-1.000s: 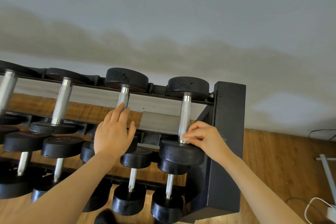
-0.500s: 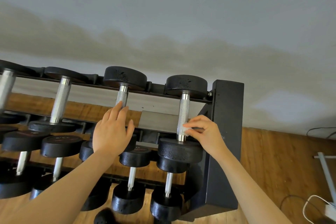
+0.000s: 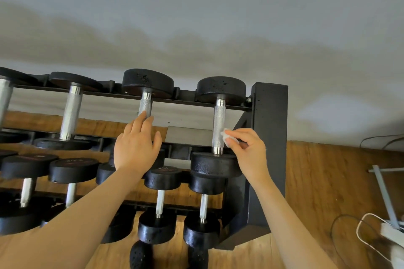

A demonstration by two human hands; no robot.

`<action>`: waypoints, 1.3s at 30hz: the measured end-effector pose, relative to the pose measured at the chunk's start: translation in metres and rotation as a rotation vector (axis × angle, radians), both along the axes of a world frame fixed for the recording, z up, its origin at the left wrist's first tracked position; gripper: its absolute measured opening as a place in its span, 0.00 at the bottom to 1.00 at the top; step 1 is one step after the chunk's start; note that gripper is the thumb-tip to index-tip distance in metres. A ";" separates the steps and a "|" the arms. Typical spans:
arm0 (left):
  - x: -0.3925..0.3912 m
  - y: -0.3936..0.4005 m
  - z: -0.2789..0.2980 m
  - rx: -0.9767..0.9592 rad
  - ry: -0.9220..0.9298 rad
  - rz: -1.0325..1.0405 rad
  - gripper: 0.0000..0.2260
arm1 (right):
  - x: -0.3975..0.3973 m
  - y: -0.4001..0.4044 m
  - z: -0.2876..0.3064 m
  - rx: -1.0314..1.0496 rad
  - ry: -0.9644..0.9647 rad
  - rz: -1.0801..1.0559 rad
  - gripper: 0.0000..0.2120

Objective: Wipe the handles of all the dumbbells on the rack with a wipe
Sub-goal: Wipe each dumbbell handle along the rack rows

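A: Here, nearest the viewer, what are the two hands doing?

B: The right hand [image 3: 249,150] pinches a small white wipe [image 3: 226,136] between thumb and curled fingers [image 3: 239,133], pressing it to the right side of the knurled handle [image 3: 219,124] of the rightmost top-row dumbbell [image 3: 218,91], a little below mid-length. The left hand [image 3: 135,144] holds nothing; its straight fingers [image 3: 141,119] touch the handle of the neighbouring dumbbell [image 3: 147,82].

A: Which step is this?

B: Judged from the contact, the wiping of the end handle, beside the rack's upright post [image 3: 270,137].

A: And the next move?

B: Probably carrying the wipe along and around the handle, the far side especially, then shifting to the handle under the left hand.

A: What remains beyond?

B: The other top-row handles to the left, and the lower tiers [image 3: 160,203], appear untouched; whether they are clean cannot be told.
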State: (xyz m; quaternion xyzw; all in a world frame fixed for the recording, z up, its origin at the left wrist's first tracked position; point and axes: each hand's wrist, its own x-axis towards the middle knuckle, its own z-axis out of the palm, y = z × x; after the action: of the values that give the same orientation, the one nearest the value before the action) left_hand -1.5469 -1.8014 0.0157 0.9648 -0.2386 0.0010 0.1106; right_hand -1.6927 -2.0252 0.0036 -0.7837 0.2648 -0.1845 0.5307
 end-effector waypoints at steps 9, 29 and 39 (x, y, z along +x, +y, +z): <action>-0.002 0.004 0.003 -0.008 0.017 -0.029 0.20 | -0.043 0.083 0.003 -0.108 -0.122 -0.438 0.10; 0.002 0.021 -0.005 -0.050 -0.007 -0.219 0.20 | -0.017 0.136 -0.017 -0.409 0.229 -0.369 0.14; 0.001 0.029 -0.012 -0.077 -0.091 -0.285 0.19 | -0.033 0.128 -0.016 -0.348 -0.101 -0.600 0.10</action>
State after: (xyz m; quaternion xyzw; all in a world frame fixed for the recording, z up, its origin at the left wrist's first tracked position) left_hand -1.5455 -1.7729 0.0040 0.9152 -0.3775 0.0382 0.1357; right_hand -1.7255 -1.8972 -0.0123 -0.7397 0.4212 -0.4132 0.3236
